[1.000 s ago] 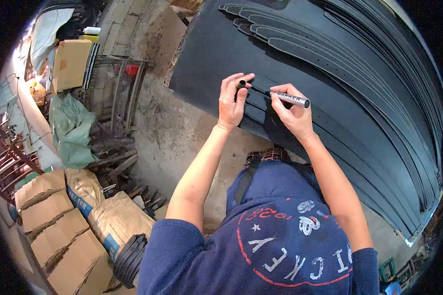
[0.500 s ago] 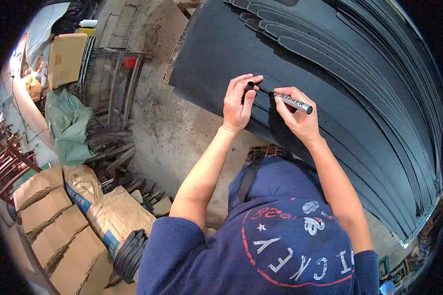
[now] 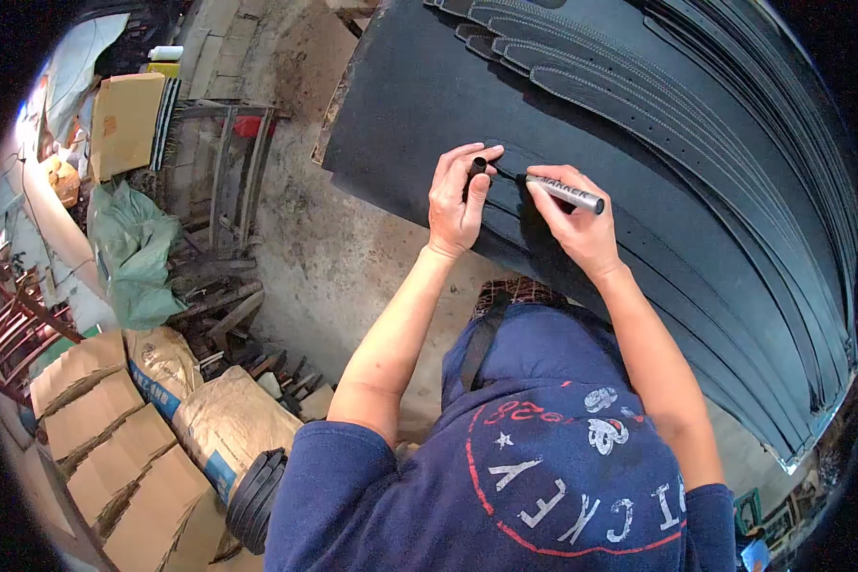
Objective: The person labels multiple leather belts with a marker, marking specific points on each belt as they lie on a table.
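floor stained grey; bright light far left; wooden frame, perhaps stool

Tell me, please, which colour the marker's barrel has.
The marker's barrel is silver-grey with black lettering, best seen in the head view.

Hands: two, left hand and right hand
Marker: one
Marker cap: one
Stitched black strips: at least five, overlapping too closely for an exact count
Worktop: one
Brown paper sacks: two
Cardboard pieces, lower left: at least four, edges overlapping
Green sheet: one
White roll: one
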A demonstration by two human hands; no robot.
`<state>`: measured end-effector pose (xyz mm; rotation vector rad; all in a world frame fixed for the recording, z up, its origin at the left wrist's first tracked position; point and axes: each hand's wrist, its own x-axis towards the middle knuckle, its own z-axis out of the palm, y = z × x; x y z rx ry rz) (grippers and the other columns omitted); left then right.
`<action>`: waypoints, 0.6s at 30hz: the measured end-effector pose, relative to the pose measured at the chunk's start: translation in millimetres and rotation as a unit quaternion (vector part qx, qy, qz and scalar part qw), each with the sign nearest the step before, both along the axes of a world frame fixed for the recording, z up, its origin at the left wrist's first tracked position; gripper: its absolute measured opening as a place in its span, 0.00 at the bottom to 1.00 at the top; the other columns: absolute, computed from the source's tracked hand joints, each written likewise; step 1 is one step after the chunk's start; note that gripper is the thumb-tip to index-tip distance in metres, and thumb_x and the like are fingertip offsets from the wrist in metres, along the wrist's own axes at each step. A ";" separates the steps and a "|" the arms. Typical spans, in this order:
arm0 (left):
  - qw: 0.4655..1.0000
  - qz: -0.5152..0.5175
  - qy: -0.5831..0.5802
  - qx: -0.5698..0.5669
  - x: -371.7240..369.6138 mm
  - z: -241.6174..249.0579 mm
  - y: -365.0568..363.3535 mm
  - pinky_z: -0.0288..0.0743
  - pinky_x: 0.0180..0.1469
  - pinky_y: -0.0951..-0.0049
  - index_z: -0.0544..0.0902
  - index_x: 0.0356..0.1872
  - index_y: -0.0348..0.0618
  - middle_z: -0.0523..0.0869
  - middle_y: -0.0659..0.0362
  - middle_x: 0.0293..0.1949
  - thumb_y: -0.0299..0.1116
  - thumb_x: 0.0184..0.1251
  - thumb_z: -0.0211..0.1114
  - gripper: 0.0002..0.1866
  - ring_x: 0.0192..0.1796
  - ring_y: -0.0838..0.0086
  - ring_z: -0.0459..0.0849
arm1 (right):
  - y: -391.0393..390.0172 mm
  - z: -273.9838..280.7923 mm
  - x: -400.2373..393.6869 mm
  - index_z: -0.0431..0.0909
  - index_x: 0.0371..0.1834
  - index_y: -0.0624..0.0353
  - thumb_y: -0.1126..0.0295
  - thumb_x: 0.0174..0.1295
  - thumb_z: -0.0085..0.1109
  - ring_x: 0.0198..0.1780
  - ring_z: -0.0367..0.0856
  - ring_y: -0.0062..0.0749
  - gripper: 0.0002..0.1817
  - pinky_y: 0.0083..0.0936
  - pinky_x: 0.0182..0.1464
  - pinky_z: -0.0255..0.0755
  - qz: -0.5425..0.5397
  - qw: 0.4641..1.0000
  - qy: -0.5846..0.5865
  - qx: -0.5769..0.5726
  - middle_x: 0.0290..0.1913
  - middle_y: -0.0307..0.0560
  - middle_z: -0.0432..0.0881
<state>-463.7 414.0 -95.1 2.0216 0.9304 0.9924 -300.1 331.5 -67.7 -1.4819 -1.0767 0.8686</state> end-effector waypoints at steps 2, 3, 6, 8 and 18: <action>1.000 0.004 0.004 -0.011 1.1 3.4 -1.7 0.73 0.57 0.67 0.82 0.44 0.36 0.87 0.55 0.50 0.47 0.78 0.49 0.22 0.57 0.62 0.79 | -3.8 0.1 2.0 0.82 0.42 0.62 0.74 0.61 0.64 0.34 0.79 0.20 0.07 0.20 0.36 0.72 -0.023 0.998 0.048 -0.040 0.33 0.39 0.83; 1.000 0.002 0.005 -0.004 0.7 2.4 -1.2 0.73 0.57 0.67 0.82 0.44 0.36 0.87 0.55 0.50 0.47 0.78 0.49 0.22 0.57 0.62 0.79 | -5.7 0.0 2.3 0.82 0.42 0.62 0.74 0.62 0.64 0.32 0.78 0.16 0.07 0.18 0.35 0.71 -0.033 0.995 0.073 -0.060 0.31 0.37 0.83; 1.000 0.000 0.006 0.005 0.6 0.6 0.0 0.72 0.57 0.66 0.82 0.43 0.36 0.87 0.55 0.50 0.46 0.78 0.50 0.22 0.58 0.62 0.79 | -7.6 -2.0 -0.9 0.81 0.42 0.61 0.73 0.61 0.64 0.29 0.73 0.12 0.08 0.15 0.32 0.69 -0.044 0.995 0.074 -0.047 0.28 0.34 0.81; 1.000 0.003 0.005 -0.008 0.9 2.8 -1.2 0.72 0.57 0.66 0.82 0.43 0.36 0.87 0.56 0.50 0.46 0.77 0.50 0.21 0.58 0.62 0.79 | -7.7 -2.6 -1.9 0.81 0.42 0.61 0.72 0.61 0.65 0.28 0.72 0.12 0.08 0.15 0.31 0.68 -0.048 0.995 0.073 -0.050 0.29 0.34 0.81; 1.000 -0.001 0.013 0.027 0.4 0.7 1.6 0.73 0.56 0.65 0.83 0.45 0.37 0.87 0.56 0.47 0.45 0.76 0.52 0.20 0.58 0.61 0.79 | -1.9 12.0 -2.9 0.80 0.40 0.63 0.73 0.60 0.65 0.33 0.82 0.19 0.07 0.18 0.36 0.75 -0.017 0.998 0.014 -0.058 0.33 0.42 0.85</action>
